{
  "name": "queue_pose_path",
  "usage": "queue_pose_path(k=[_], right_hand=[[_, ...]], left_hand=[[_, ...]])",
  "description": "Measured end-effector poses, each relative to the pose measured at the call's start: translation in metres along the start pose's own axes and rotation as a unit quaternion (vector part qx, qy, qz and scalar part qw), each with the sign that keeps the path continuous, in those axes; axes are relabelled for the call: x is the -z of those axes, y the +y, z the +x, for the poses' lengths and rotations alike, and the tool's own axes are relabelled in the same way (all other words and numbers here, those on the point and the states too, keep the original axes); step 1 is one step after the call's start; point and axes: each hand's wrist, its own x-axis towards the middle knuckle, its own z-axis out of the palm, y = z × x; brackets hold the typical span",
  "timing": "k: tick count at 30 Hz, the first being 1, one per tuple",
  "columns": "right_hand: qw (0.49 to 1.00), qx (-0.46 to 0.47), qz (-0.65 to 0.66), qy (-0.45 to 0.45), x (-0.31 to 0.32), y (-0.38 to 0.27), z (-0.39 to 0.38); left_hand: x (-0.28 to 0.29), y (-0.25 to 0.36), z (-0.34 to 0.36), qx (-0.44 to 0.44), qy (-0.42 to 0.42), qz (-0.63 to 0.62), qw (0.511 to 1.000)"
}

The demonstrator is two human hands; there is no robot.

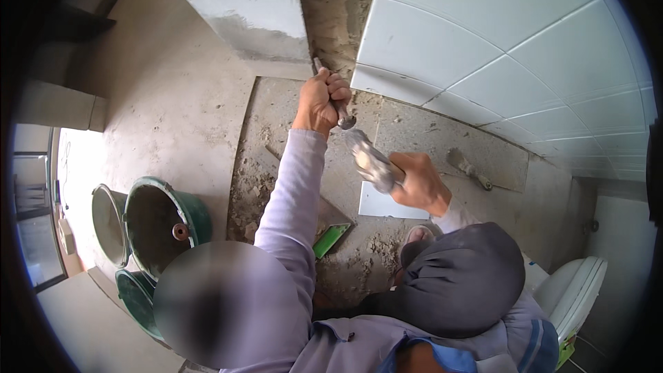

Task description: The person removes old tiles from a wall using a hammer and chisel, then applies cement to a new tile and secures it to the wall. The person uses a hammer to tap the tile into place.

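Note:
My left hand (322, 102) is wrapped round a metal chisel (347, 122). Its far end meets the rough bare strip (340, 14) of wall between grey-white plaster (259, 7) and white wall tiles (435, 34). The thick struck end sticks out below my fist, toward me. My right hand (423, 183) grips a hammer (371, 160), smeared by motion, with its head just short of the chisel's end. Crumbled debris lies at the wall's foot below the chisel.
A trowel-like tool (468, 168) rests on the floor by the tiled wall. Near my foot lie a white tile piece (387, 202), a green-faced flat object (332, 239) and rubble (373, 257). Several buckets, including a green bucket (197, 217), stand left; a toilet (577, 297) is at right.

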Motion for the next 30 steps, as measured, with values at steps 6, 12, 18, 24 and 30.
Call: queue_pose_path(k=[6, 12, 18, 24, 30], right_hand=[[0.999, -0.038, 0.021, -0.023, 0.005, 0.009, 0.003], [0.994, -0.105, 0.002, -0.032, 0.017, -0.014, -0.029], [0.949, -0.271, -0.162, 0.003, 0.031, 0.019, -0.101], [0.872, -0.4, -0.282, 0.013, 0.038, 0.067, -0.171], [0.856, -0.411, -0.311, 0.032, 0.035, 0.11, -0.213]], left_hand=[[-0.002, -0.006, 0.016, 0.028, -0.02, 0.022, 0.999], [0.06, -0.011, 0.014, 0.052, 0.019, 0.261, 0.964], [0.118, -0.055, -0.016, -0.267, 0.113, 0.769, 0.57], [0.143, -0.044, -0.037, -0.301, 0.078, 0.869, 0.386], [0.142, -0.048, -0.039, -0.343, 0.08, 0.896, 0.27]])
